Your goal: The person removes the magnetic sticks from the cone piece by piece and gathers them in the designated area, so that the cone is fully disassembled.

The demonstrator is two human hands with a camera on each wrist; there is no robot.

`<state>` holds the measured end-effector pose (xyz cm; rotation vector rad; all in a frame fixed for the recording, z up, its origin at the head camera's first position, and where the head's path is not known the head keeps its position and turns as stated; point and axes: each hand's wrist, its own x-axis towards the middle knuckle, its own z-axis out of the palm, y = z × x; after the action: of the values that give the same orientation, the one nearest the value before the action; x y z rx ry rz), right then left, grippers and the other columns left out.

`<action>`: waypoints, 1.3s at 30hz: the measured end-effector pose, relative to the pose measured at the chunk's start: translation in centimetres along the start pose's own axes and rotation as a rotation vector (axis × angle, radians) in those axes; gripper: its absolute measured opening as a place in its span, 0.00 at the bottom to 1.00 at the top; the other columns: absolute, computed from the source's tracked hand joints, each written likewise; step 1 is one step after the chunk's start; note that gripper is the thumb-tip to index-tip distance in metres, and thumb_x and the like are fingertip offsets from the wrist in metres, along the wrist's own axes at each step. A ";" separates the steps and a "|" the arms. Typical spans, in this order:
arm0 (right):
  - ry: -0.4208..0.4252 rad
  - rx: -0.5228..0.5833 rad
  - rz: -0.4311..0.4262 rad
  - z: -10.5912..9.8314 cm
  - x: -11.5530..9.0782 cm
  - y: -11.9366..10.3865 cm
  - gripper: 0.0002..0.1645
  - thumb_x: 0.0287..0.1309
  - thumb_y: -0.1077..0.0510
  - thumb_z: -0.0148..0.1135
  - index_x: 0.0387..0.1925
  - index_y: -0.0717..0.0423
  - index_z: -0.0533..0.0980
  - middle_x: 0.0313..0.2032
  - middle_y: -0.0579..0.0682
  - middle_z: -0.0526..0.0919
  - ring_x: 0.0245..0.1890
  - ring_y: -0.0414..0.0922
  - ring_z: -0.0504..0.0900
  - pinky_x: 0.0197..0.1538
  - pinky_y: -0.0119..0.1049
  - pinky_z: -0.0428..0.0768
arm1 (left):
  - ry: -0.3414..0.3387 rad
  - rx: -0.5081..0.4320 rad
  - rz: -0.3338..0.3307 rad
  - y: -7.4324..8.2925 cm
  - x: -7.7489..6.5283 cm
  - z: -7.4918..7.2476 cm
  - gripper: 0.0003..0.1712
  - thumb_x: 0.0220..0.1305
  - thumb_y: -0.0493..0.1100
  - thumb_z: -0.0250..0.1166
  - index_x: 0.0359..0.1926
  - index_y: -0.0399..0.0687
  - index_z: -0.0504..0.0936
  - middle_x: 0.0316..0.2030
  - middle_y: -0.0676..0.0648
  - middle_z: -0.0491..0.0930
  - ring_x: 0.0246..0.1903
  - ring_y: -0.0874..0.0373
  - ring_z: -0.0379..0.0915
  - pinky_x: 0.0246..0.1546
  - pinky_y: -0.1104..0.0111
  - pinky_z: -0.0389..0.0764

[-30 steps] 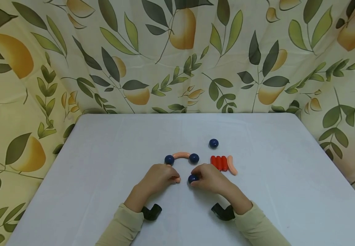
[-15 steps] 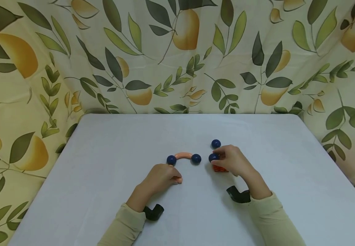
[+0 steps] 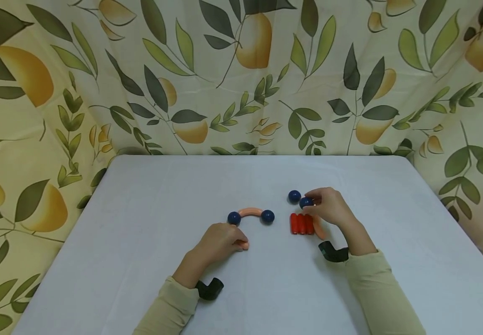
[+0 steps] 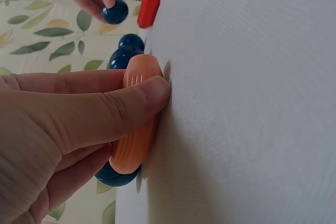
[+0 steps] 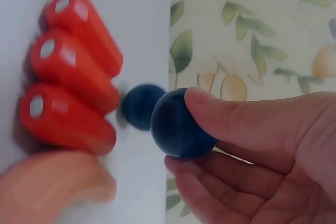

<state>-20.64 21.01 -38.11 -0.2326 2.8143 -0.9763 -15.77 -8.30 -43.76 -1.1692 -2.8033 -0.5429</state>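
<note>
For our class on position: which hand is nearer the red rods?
Right. The right hand is close to the red rods, rightward and beyond; the left hand is well to their left.

I am logging pale khaki sleeves (image 3: 168, 307); their cuffs (image 3: 365, 263) are wrinkling, and black, elbow-shaped wrist cameras (image 3: 210, 289) are protruding beside them.

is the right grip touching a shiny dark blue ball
Touching. The right wrist view shows the right grip pinching the shiny dark blue ball, thumb against its surface.
</note>
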 end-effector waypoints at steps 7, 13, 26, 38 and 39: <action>-0.008 0.014 0.045 -0.4 1.1 1.6 0.26 0.51 0.61 0.66 0.50 0.72 0.73 0.44 0.66 0.77 0.42 0.57 0.74 0.45 0.48 0.76 | -0.003 -0.006 -0.004 0.1 -0.1 -0.1 0.07 0.55 0.47 0.66 0.33 0.52 0.87 0.32 0.58 0.83 0.35 0.65 0.77 0.35 0.73 0.75; -0.006 0.017 0.075 -0.1 2.0 2.7 0.26 0.50 0.63 0.66 0.51 0.71 0.72 0.45 0.66 0.76 0.44 0.58 0.74 0.46 0.48 0.76 | 0.012 0.005 0.009 0.0 -0.1 0.2 0.07 0.55 0.48 0.66 0.33 0.53 0.87 0.31 0.58 0.83 0.35 0.66 0.77 0.34 0.74 0.75; -0.001 0.017 0.152 0.6 3.3 3.4 0.26 0.54 0.60 0.63 0.51 0.72 0.71 0.47 0.67 0.75 0.45 0.58 0.72 0.47 0.47 0.75 | 0.023 0.021 0.020 0.3 0.0 0.4 0.07 0.56 0.47 0.65 0.34 0.52 0.86 0.32 0.58 0.83 0.36 0.66 0.77 0.34 0.73 0.75; 0.006 0.047 0.146 0.6 3.2 3.7 0.33 0.51 0.59 0.67 0.56 0.72 0.67 0.51 0.68 0.73 0.49 0.59 0.73 0.48 0.47 0.75 | 0.037 0.025 0.015 0.4 0.0 0.5 0.07 0.57 0.46 0.64 0.35 0.52 0.86 0.34 0.58 0.83 0.37 0.66 0.77 0.35 0.73 0.76; 0.009 0.049 0.145 0.5 3.1 3.8 0.34 0.50 0.59 0.67 0.56 0.72 0.67 0.52 0.68 0.72 0.50 0.60 0.73 0.48 0.47 0.75 | 0.042 0.029 0.016 0.4 0.0 0.5 0.07 0.57 0.46 0.65 0.35 0.52 0.86 0.34 0.58 0.83 0.36 0.66 0.77 0.35 0.73 0.76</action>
<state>-23.96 22.99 -41.17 -0.0178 2.7651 -1.0141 -15.42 -7.89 -44.15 -1.1602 -2.7551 -0.5182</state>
